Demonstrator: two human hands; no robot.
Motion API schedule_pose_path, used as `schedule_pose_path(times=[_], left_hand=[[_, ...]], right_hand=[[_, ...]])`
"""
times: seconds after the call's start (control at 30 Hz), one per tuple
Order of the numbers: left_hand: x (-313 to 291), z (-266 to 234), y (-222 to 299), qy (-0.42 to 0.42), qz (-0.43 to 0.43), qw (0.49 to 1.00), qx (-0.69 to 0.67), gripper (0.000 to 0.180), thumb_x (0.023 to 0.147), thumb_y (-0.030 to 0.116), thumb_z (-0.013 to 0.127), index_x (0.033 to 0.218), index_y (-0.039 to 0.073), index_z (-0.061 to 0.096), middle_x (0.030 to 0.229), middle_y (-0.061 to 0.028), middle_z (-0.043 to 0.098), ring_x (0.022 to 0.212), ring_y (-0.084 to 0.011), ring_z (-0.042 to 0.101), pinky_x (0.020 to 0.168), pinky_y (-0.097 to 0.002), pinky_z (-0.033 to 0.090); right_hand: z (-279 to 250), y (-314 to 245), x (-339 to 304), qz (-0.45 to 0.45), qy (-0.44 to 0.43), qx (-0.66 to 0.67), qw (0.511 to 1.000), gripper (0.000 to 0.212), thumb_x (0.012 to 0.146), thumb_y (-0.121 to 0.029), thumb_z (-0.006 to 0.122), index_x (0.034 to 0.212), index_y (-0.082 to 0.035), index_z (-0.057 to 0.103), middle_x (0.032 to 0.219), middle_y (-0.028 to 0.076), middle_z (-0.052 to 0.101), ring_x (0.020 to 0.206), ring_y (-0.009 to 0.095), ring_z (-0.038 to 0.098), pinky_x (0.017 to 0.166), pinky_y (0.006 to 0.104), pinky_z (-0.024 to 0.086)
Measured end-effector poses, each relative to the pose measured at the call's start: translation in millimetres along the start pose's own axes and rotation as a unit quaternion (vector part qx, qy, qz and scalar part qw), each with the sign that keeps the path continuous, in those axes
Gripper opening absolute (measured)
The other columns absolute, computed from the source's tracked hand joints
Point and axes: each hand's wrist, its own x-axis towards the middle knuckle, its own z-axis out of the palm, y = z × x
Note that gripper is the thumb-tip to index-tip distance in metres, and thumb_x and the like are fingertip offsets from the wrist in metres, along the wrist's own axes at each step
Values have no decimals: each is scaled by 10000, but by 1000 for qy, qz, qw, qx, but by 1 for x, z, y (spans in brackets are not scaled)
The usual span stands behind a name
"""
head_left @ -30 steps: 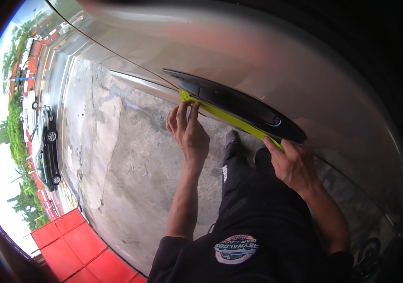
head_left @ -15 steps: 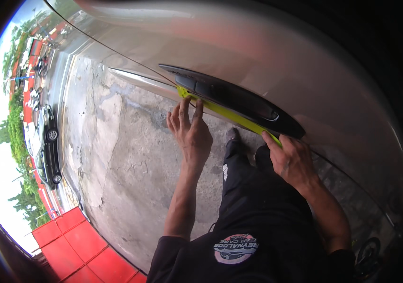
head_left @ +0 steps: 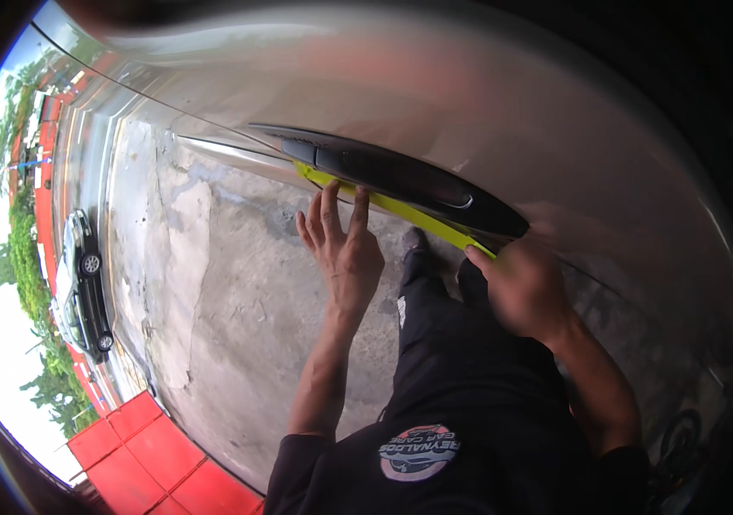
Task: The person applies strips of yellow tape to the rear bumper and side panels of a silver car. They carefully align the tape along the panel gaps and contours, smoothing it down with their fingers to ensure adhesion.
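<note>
A strip of yellow-green masking tape (head_left: 418, 215) runs along the lower edge of a long black trim piece (head_left: 366, 163), which is set on a glossy beige-silver car body panel (head_left: 366, 77). My left hand (head_left: 345, 257) has its fingers spread, and its fingertips touch the tape toward its left end. At the right end of the strip is my right hand (head_left: 525, 287), blurred by motion. One of its fingers lies along the tape and the others are curled in. Whatever lies inside that curl is hidden.
Below the panel lies stained grey concrete (head_left: 246, 283). A red tiled surface (head_left: 147, 455) is at the lower left. Beyond it, a dark car (head_left: 85, 275) stands by the road at the far left. My shoe (head_left: 413, 240) shows below the trim.
The view has shifted, so the trim and tape appear further left. My right hand has turned and blurred at the tape's right end; my left hand stays against the strip with its fingers spread.
</note>
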Motion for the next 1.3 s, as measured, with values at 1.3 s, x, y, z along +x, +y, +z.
schedule_pose_path(times=[1.3], left_hand=[[-25, 14, 44, -59, 31, 998, 23, 642, 824, 19, 634, 1433, 210, 703, 1649, -276, 327, 1549, -504, 314, 1250, -728, 197]], right_hand=[[14, 19, -21, 8, 53, 20, 998, 397, 893, -35, 741, 1285, -84, 781, 797, 87, 597, 738, 269, 658, 743, 434, 575]])
